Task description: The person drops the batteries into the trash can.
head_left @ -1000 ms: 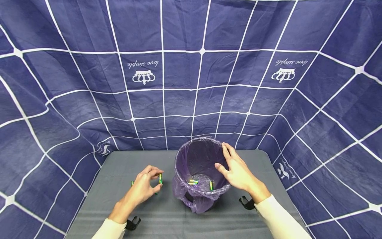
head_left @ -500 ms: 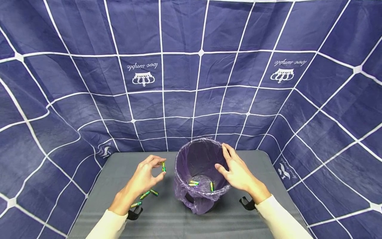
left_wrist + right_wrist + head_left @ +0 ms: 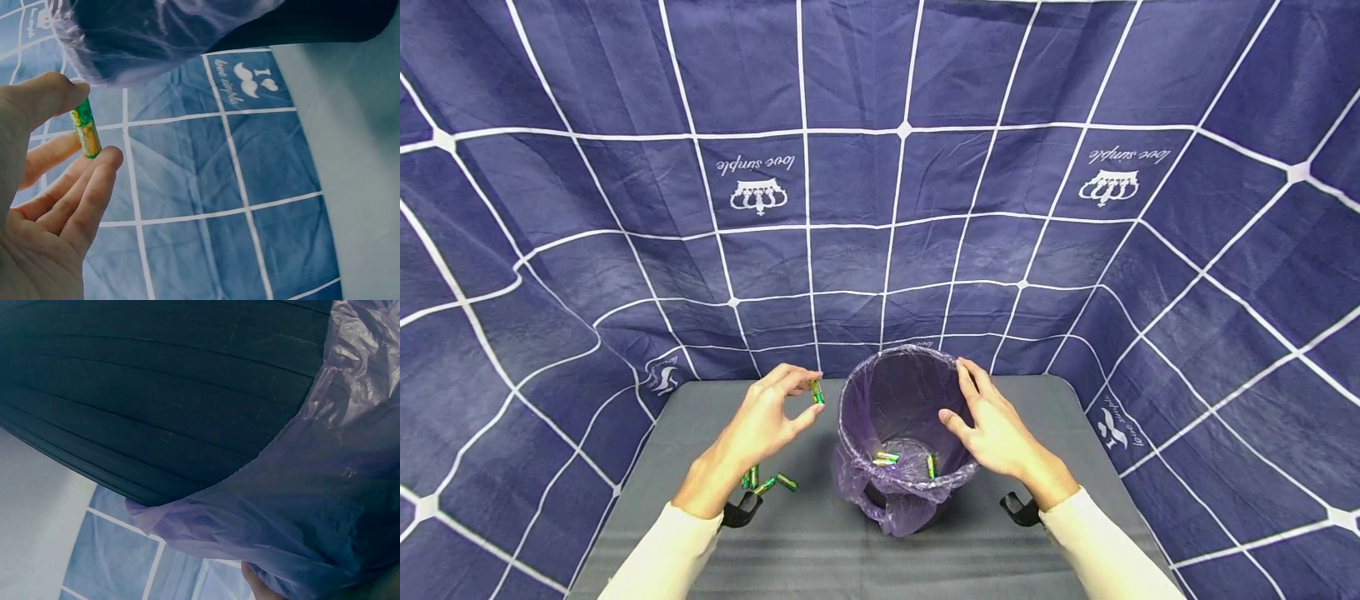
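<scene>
Left hand (image 3: 763,423) has shifted farther off, battery (image 3: 817,392) pinched between thumb and fingertips, left of bag-lined bin (image 3: 913,396). Right hand (image 3: 1000,429) loosely spread, fingers on bin's far-right rim.

"Can you see all the loose batteries (image 3: 755,477)?"
"No, the left wrist (image 3: 700,489) blocks part of one."
"And the print on the held battery (image 3: 86,130)?"
"Too small to read."
"The right grip (image 3: 1000,429)?"
"In the right wrist view, the purple bag (image 3: 250,531) and bottom edge hide most of it."
</scene>
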`<action>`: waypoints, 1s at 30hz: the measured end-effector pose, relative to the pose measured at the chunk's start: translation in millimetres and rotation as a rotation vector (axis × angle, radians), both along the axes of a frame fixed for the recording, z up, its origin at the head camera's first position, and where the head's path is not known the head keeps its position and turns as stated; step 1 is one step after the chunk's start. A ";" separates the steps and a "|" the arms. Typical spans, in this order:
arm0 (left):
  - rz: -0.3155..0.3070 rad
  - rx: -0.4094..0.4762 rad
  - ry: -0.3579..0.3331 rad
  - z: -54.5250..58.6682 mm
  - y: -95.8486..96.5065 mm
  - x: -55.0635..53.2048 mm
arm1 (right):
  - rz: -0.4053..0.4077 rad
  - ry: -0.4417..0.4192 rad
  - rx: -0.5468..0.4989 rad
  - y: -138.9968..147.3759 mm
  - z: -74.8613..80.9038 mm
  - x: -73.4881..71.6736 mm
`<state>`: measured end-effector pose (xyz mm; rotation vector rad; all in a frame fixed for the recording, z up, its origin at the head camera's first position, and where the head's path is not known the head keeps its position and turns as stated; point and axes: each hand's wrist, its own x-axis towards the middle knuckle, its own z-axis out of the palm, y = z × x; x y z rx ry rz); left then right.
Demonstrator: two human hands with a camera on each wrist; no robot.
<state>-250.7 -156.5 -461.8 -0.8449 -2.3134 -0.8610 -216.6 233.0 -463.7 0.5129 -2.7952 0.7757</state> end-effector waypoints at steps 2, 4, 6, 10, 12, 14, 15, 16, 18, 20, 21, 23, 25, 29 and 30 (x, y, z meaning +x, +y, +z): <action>-0.006 -0.003 0.013 5.6 1.8 -1.5 | 0.000 0.002 0.001 -0.1 0.1 0.0; -0.020 -0.003 0.024 10.4 3.1 -3.2 | 0.001 0.005 0.004 0.0 -0.1 0.0; -0.033 0.000 0.036 14.5 4.4 -5.0 | 0.003 0.006 0.006 0.3 -0.6 -0.1; -0.050 0.002 0.060 23.0 8.2 -9.3 | 0.003 0.003 0.004 0.9 -1.5 0.0; -0.054 0.001 0.063 28.2 11.1 -10.6 | 0.002 0.003 0.003 1.0 -1.6 0.0; -0.048 -0.012 0.064 34.3 14.4 -11.2 | 0.001 0.004 0.002 1.0 -1.3 -0.1; -0.046 -0.019 0.065 37.3 16.4 -11.3 | 0.001 0.004 0.003 1.0 -1.2 -0.2; -0.043 -0.025 0.065 40.5 18.3 -10.9 | 0.000 0.004 0.004 1.0 -1.1 -0.2; -0.040 -0.044 0.077 45.9 22.2 -11.2 | 0.000 0.003 0.006 1.1 -1.0 -0.1; -0.044 -0.056 0.087 50.6 26.4 -11.7 | -0.001 -0.001 0.007 1.2 -1.1 0.1; -0.048 -0.058 0.087 53.0 28.6 -11.8 | -0.001 -0.003 0.008 1.2 -1.2 0.1; -0.061 -0.063 0.086 57.6 33.1 -13.0 | -0.002 -0.006 0.008 1.3 -1.2 0.2; -0.076 -0.067 0.078 62.8 37.9 -13.9 | -0.002 -0.007 0.008 1.3 -1.1 0.1; -0.105 -0.081 0.053 72.8 47.2 -15.6 | -0.003 -0.008 0.009 1.6 -0.7 -0.1; -0.109 -0.087 0.045 75.1 49.3 -15.9 | -0.004 -0.007 0.009 1.8 -0.5 -0.1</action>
